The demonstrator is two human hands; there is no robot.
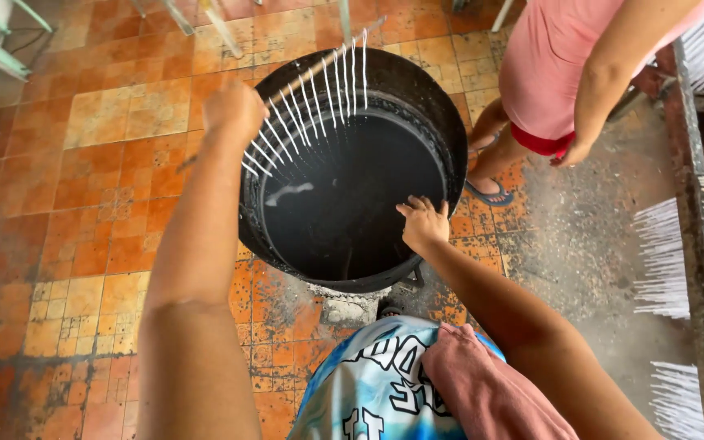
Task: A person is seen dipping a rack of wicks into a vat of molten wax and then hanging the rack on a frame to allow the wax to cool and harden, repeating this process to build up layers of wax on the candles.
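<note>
The left hand (234, 110) has its grip clamped on a stick (319, 63) strung with thin white candles (311, 106) above the black pot (417, 90); the right hand (424, 224) rests on the rim, fingers spread apart.

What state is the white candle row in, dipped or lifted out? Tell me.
Lifted out: the left hand holds the candle row above the liquid in the black vat.

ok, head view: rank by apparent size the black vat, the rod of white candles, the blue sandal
1. black vat, by far the largest.
2. rod of white candles, held up over the vat by the left hand; nearer the camera, so it may look bigger than it is.
3. blue sandal, smallest, partly hidden.
</note>
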